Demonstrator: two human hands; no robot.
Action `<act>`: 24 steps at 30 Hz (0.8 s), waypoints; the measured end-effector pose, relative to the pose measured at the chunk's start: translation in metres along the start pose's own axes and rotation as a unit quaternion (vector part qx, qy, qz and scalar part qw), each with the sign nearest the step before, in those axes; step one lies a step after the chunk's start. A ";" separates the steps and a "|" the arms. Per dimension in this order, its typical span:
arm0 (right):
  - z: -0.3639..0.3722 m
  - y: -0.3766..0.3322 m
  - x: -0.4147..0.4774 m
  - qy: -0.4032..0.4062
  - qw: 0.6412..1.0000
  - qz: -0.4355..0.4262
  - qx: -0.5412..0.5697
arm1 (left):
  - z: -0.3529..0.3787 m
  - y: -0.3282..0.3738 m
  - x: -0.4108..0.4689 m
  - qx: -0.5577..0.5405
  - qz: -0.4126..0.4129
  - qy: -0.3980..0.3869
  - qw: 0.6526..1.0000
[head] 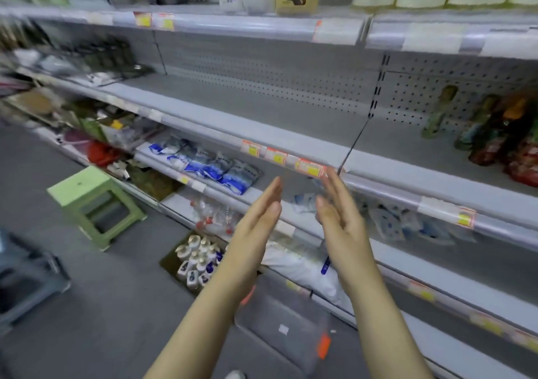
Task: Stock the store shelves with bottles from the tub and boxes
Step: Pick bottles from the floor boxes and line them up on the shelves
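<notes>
Left hand and right hand: fingers straight, palms facing, empty, likely between loads. Below-left, boxed bottles; directly beneath, clear tub; above, bare shelf awaiting stock.

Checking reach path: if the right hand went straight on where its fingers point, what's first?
Likely the price-tag rail on the front of the bare shelf, just beyond the open fingertips of the right hand. Depth is unclear.

Both hands raised, holding nothing.
We hold our left hand and right hand apart, palms facing, fingers straight, forearms bare.
</notes>
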State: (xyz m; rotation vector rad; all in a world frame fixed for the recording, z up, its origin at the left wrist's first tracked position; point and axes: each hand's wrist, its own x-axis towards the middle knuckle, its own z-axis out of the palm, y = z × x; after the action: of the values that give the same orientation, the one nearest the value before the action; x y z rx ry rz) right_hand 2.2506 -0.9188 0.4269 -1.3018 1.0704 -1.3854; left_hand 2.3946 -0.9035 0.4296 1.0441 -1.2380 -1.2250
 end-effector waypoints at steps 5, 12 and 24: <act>0.043 0.015 -0.017 -0.055 0.997 0.061 0.013 | -0.049 -0.009 -0.037 -0.019 -0.026 0.071 0.997; 0.131 0.028 -0.031 -0.088 0.990 0.108 0.012 | -0.144 -0.013 -0.070 -0.019 -0.039 0.135 0.990; 0.333 0.054 -0.059 -0.122 0.983 0.140 -0.009 | -0.346 -0.013 -0.135 -0.041 -0.061 0.185 0.980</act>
State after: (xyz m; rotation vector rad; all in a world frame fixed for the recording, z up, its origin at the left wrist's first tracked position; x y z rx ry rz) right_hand 2.5866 -0.8721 0.3831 -1.2433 1.0528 -0.9819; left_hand 2.7456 -0.7947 0.3753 1.2351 -0.8414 -1.1010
